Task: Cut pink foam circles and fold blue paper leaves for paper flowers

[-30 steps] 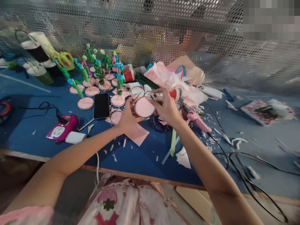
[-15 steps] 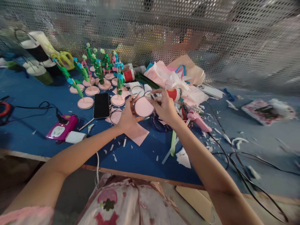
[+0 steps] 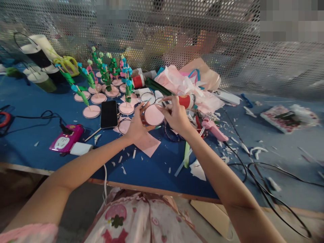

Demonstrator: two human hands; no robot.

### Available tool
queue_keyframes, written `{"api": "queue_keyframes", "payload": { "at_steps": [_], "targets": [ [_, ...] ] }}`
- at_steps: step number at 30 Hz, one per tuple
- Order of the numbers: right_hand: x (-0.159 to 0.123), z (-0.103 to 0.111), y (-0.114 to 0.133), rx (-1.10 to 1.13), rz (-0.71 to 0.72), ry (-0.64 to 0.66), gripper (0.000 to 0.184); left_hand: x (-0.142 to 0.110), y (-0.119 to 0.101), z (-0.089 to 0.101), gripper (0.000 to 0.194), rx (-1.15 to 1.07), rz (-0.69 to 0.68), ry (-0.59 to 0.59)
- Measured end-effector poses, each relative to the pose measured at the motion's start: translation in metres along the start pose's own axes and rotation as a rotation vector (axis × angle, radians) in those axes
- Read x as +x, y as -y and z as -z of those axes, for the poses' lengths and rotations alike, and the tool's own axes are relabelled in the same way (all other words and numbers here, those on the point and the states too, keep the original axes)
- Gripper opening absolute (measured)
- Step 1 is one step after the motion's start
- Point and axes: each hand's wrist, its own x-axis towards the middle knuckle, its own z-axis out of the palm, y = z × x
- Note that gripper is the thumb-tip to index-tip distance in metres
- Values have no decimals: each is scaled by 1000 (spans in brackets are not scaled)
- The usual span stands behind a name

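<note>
A round pink disc with a dark rim (image 3: 154,115) is held up between my two hands above the table. My left hand (image 3: 138,126) is curved round its left side, thumb below and fingers above. At the upper right edge, the fingers of my right hand (image 3: 176,115) are pinched together on the rim. Beneath my left hand lies a square of pink paper (image 3: 149,144). Another pink disc (image 3: 124,126) lies just left of that hand. Beyond my fingers are white rings (image 3: 148,98) and a red paper cup (image 3: 186,101) on its side.
Several pink discs bearing green-and-blue paper stems (image 3: 91,111) stand at the back left. A black phone (image 3: 109,114) and a magenta power socket (image 3: 66,138) lie left. To the right are a pink glue gun (image 3: 215,129), black cables (image 3: 263,189), crumpled pink paper (image 3: 172,79) and scraps.
The view has shifted very slightly. Both hands keep their hold on the pink disc, with only a tiny movement of the right fingers along its edge.
</note>
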Motion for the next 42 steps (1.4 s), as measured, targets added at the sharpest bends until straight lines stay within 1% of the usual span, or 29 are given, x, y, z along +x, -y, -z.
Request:
{"api": "queue_keyframes", "payload": {
  "at_steps": [5, 9, 14, 20, 23, 25, 28, 30, 32, 34, 36, 39, 42],
  "targets": [
    [0, -1, -3, -84, 27, 1, 26, 0, -1, 0, 97, -26, 10, 5],
    [-1, -2, -5, -164, 45, 12, 31, 0, -4, -1, 96, -46, 3, 5],
    [-2, -3, -7, -311, 6, 10, 38, 0, -4, -1, 95, -46, -6, 2],
    [-2, -5, -7, -397, 3, 4, 44, 0, 2, 0, 96, -5, -40, 13],
    [-2, -4, -5, -446, -39, -6, 49, 1, 4, 1, 95, 11, -63, 18],
    [-1, -3, -6, -451, -84, -42, 52, 1, 5, 1, 96, 22, -61, 17],
    [1, -2, -11, -378, -135, -127, 54, 1, 3, 2, 97, 44, -40, 15],
    [2, -4, -15, -254, -143, -152, 53, 1, 1, 2, 96, 54, -43, 9],
    [4, -7, -16, -76, -171, -98, 53, 0, -2, 3, 95, 52, -64, 3],
    [5, -9, -15, 89, -230, -7, 54, 0, -4, 3, 94, 39, -87, 5],
    [5, -10, -12, 193, -281, 64, 55, 0, -6, 3, 93, 24, -99, 11],
    [5, -9, -6, 279, -306, 89, 53, 0, -9, 3, 95, 11, -89, 17],
    [5, -5, -5, 298, -293, 55, 52, -1, -12, 3, 106, -14, -57, 44]
  ]
}}
